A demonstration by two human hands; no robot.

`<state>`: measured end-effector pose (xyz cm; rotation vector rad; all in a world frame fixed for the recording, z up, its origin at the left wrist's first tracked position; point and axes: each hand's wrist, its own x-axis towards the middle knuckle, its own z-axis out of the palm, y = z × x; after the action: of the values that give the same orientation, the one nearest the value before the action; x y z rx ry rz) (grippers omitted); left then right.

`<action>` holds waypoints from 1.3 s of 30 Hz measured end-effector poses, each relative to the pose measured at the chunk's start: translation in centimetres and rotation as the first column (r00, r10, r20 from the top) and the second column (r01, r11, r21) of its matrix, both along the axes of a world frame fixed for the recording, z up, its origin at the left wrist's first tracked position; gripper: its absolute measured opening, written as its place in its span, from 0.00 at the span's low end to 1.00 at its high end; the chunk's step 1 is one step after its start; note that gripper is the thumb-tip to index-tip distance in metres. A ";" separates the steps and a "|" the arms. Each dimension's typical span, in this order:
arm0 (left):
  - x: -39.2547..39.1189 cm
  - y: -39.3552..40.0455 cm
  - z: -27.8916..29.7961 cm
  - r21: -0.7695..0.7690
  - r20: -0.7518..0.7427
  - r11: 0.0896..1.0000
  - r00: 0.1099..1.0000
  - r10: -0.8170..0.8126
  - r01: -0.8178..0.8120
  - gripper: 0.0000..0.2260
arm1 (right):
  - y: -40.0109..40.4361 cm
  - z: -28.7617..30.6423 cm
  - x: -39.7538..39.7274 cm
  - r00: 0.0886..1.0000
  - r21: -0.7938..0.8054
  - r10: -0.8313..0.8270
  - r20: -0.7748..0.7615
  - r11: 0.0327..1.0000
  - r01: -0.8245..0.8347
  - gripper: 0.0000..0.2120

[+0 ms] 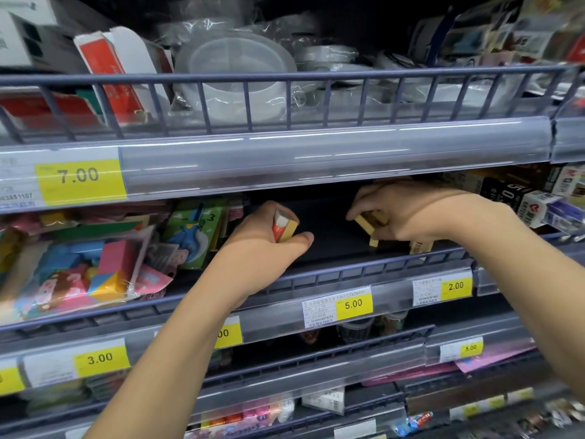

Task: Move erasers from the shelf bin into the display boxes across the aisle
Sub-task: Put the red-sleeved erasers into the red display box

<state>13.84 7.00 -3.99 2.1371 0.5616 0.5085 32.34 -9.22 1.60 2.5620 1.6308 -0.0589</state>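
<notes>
Both my hands reach into the dark middle shelf bay [323, 236]. My left hand [262, 245] grips a beige eraser with a red and white sleeve [285, 225], its end sticking up out of my fist. My right hand [408, 213] curls its fingers round several beige erasers [368, 223] at the right of the bay. Two more erasers [421, 246] lie on the shelf floor under that hand, by the front rail. The display boxes are out of view.
A low wire rail [364, 269] fronts the bay, with 5.00 and 2.00 price tags [353, 304] under it. Colourful packs [95, 267] fill the shelf to the left, boxed goods [538, 204] the right. The shelf above holds plastic containers [234, 68].
</notes>
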 end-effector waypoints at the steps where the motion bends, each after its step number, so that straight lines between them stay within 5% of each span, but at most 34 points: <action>1: 0.0 -0.1 0.0 0.000 0.006 1.000 1.000 0.001 -0.001 0.11 | 0.1 -0.1 -0.2 0.996 0.075 -0.010 -0.087 0.997 0.016 0.22; 4: -0.3 -0.3 0.2 0.029 0.014 1.000 1.000 -0.011 0.010 0.17 | 0.7 -1.0 -1.4 0.909 0.339 0.012 -0.416 0.930 0.143 0.18; 8: -0.6 -0.5 0.3 0.111 0.038 0.994 0.999 -0.022 0.017 0.25 | 1.7 -2.4 -3.0 0.596 0.554 0.287 -0.750 0.765 0.329 0.14; 17: -0.4 -0.9 -0.6 0.296 0.304 0.954 0.951 -0.055 -0.040 0.18 | 3.4 -4.1 -5.7 0.211 0.546 0.512 -0.833 0.698 0.463 0.09; 22: -0.2 -1.1 -0.5 0.319 0.332 0.948 0.935 -0.124 0.012 0.17 | 2.9 -4.2 -6.1 0.139 0.544 0.560 -0.817 0.667 0.509 0.15; 26: 0.3 -1.6 -0.2 0.245 0.341 0.968 0.939 -0.040 -0.048 0.15 | 1.6 -4.2 -6.3 0.190 0.562 0.559 -0.807 0.630 0.536 0.16; 30: 0.9 -2.0 0.0 0.169 0.265 0.985 0.964 -0.004 -0.043 0.11 | -1.3 -3.5 -5.1 0.734 0.742 0.311 -0.604 0.556 0.375 0.10; 32: 1.0 -2.1 0.3 0.128 0.225 0.992 0.974 -0.007 -0.022 0.09 | -3.3 -3.3 -3.9 0.898 0.751 0.109 -0.426 0.596 0.284 0.09; 35: 1.3 -2.3 0.6 0.056 0.174 0.998 0.984 -0.032 0.022 0.08 | -5.8 -2.8 -1.6 0.966 0.671 -0.103 -0.235 0.702 0.238 0.12; 39: 2.0 -2.8 0.6 0.039 0.132 0.998 0.990 -0.057 0.052 0.07 | -7.9 -2.5 1.1 0.946 0.458 -0.270 -0.178 0.828 0.323 0.18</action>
<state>15.80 4.16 -3.35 2.1272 0.4208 0.6295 33.43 -17.15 -0.94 3.2302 1.3955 0.2235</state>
